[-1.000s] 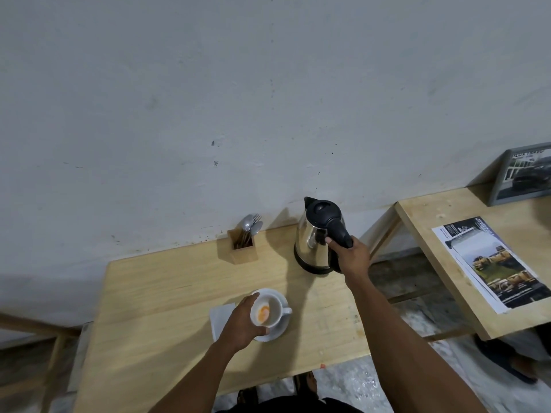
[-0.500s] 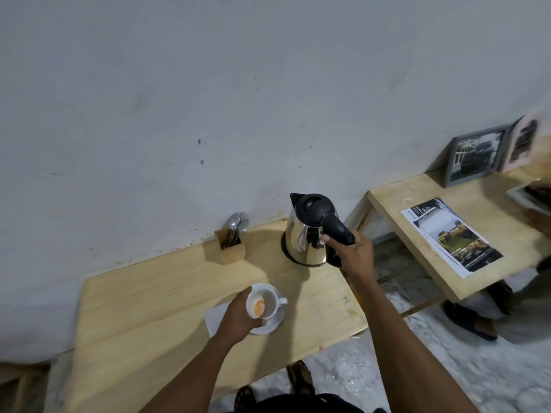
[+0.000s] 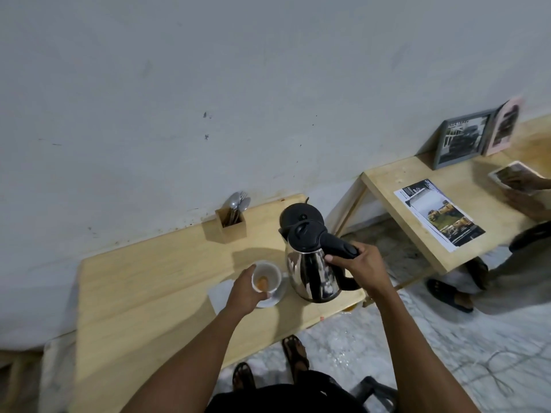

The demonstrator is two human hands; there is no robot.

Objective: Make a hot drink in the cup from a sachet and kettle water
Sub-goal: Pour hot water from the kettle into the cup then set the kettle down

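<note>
A white cup with orange powder at its bottom stands on a white saucer on the wooden table. My left hand wraps the cup's left side. A steel kettle with a black lid hangs in the air just right of the cup, lifted off its round black base. My right hand grips the kettle's black handle. A white napkin or sachet lies partly under my left hand.
A wooden box of spoons and forks stands at the wall. A second table to the right holds a leaflet and framed pictures. Another person's hand with a card and sandalled foot are there.
My right hand has lifted the kettle off its base and carried it toward me, close to the cup. My left hand stays on the cup. The view has swung to the right.
</note>
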